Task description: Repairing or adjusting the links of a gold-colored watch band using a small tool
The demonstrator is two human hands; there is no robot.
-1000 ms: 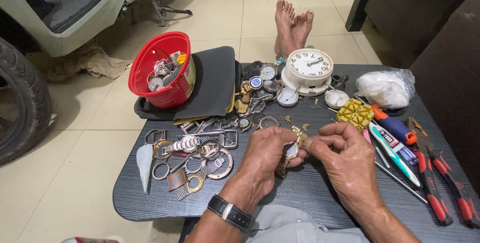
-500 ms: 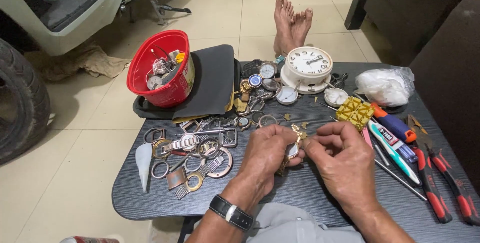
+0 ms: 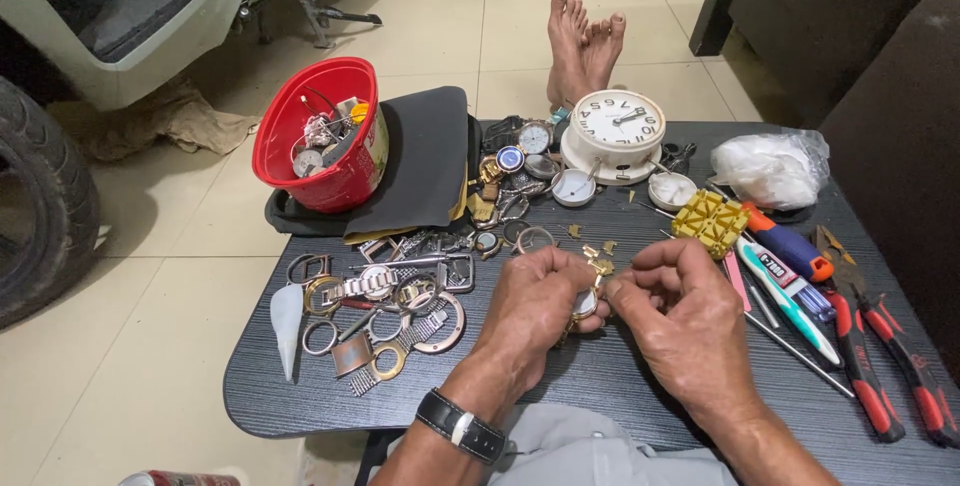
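My left hand (image 3: pixel 532 306) grips a small gold-coloured watch (image 3: pixel 586 302) over the dark table (image 3: pixel 620 386); a black wristwatch sits on that wrist. My right hand (image 3: pixel 685 316) is pinched at the watch's right side, fingertips against it; whatever it pinches is too small to tell. Just above the hands lie small gold band links (image 3: pixel 598 254). Most of the watch is hidden by my fingers.
Left of the hands lies a heap of watch cases, rings and bands (image 3: pixel 385 301). A red bucket of parts (image 3: pixel 320 141) sits on a black pad (image 3: pixel 425 161). A white alarm clock (image 3: pixel 615 131), yellow holder (image 3: pixel 710 221), red-handled pliers (image 3: pixel 880 366), screwdrivers and a plastic bag (image 3: pixel 770 166) lie right. Someone's bare feet (image 3: pixel 582 41) rest beyond.
Both hands have stayed together on the watch, with only slight finger shifts. The view has tilted a little; nothing on the table moved.
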